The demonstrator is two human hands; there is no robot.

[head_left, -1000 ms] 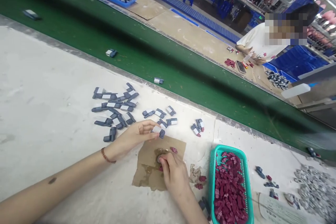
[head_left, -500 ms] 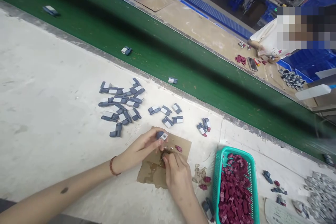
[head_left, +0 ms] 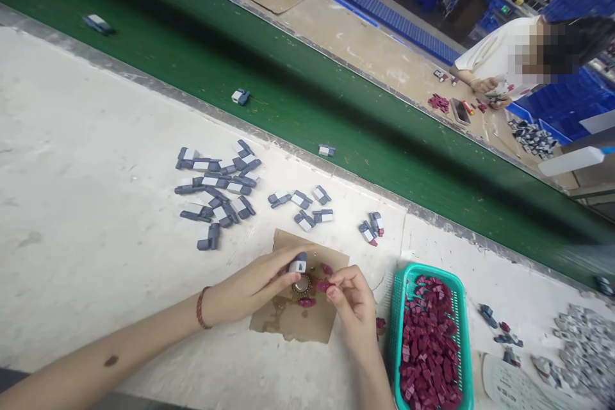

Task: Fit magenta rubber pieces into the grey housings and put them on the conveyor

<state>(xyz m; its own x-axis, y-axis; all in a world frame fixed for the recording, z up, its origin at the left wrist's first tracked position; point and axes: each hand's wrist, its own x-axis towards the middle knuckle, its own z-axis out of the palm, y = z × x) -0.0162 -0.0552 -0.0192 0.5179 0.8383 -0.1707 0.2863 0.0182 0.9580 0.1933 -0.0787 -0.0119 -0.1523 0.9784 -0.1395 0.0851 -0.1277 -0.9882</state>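
Maroon piece (head_left: 322, 286) now in right hand (head_left: 354, 300); cap (head_left: 302, 284) uncovered.

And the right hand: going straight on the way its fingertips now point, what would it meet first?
Likely the round, ridged metal cap on the brown cardboard sheet, just left of the right hand's fingertips. Its height is unclear, so it could pass above the cap.

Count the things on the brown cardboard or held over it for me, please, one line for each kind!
Dark red pieces: 3 (one in the right hand)
Blue-and-white piece: 1 (in the left hand)
Round cap: 1
Total: 5
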